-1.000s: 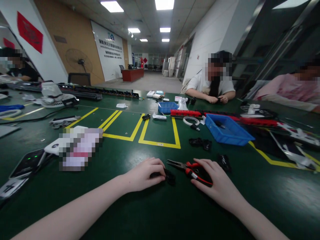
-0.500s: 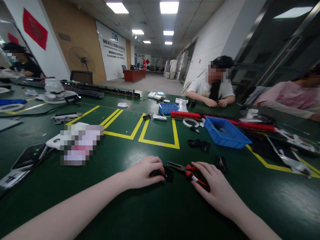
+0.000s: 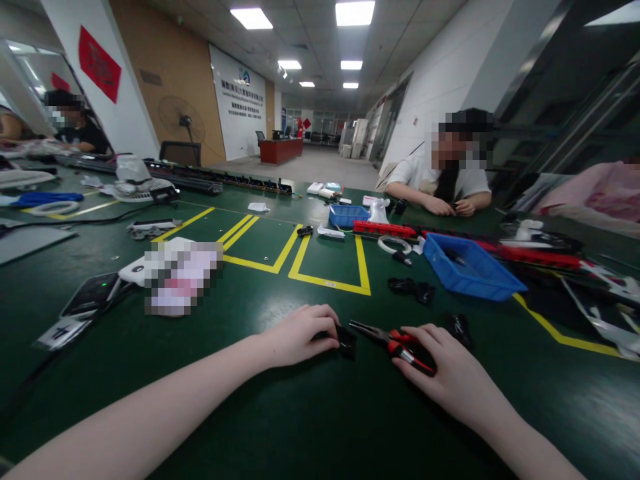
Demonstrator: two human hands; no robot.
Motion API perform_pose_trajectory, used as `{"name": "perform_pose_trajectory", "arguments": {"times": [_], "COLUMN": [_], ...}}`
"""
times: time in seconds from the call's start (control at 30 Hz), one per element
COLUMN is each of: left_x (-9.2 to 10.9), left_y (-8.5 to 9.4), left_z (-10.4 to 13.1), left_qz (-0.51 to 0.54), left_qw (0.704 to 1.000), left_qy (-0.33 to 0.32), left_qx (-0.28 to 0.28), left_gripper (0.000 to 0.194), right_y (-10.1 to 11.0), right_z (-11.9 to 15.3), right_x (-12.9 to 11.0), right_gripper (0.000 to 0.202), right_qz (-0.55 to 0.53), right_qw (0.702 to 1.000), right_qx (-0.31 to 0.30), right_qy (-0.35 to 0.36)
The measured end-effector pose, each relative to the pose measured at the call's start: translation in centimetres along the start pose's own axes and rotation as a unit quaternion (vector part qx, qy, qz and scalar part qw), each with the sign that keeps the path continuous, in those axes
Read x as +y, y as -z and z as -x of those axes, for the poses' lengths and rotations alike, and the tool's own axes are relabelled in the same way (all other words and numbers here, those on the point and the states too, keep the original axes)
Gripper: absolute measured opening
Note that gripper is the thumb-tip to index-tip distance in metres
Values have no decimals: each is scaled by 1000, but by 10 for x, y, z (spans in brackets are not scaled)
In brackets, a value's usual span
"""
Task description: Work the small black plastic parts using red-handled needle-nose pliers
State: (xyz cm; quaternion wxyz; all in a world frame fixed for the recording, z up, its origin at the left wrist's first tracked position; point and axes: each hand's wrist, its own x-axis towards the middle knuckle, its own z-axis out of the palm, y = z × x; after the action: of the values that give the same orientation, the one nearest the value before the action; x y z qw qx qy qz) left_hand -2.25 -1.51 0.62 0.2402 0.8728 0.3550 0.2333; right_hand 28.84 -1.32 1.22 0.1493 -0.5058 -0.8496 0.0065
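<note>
My left hand (image 3: 305, 337) is closed around one end of a small black shiny packet (image 3: 347, 342) on the green table. Its fingers hide part of the packet, and what is inside cannot be made out. My right hand (image 3: 443, 360) grips needle-nose pliers (image 3: 395, 340) by their red and black handles. The pliers' narrow metal jaws point left, towards the packet, with a small gap between the two. Another black packet (image 3: 459, 331) lies just beyond my right hand.
Blue bins (image 3: 470, 267) stand ahead on the right, near more black packets (image 3: 411, 290) and a white coiled cable (image 3: 393, 245). A phone-like device (image 3: 93, 295) and a white item (image 3: 155, 260) lie left. A co-worker (image 3: 457, 167) sits across the table.
The camera has turned slightly left, so the scene sits further right. My left fingers have closed more over the black packet. My right hand still holds the pliers.
</note>
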Motion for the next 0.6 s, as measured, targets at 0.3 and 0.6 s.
{"name": "perform_pose_trajectory", "arguments": {"times": [0.3,0.6], "left_x": [-1,-3], "left_y": [3,5], "left_z": [-2,-1], "left_qz": [16,-19], "left_qw": [1000,1000], "left_qy": [17,-6], "left_qx": [8,-13], "left_gripper": [11,22], "right_y": [0,-8], "right_z": [0,-3], "right_x": [-5,12], "right_gripper": [39,42], "right_qz": [-6,117], "right_qw": [1000,979], "right_qx": [5,129], "right_qy": [-8,104]}}
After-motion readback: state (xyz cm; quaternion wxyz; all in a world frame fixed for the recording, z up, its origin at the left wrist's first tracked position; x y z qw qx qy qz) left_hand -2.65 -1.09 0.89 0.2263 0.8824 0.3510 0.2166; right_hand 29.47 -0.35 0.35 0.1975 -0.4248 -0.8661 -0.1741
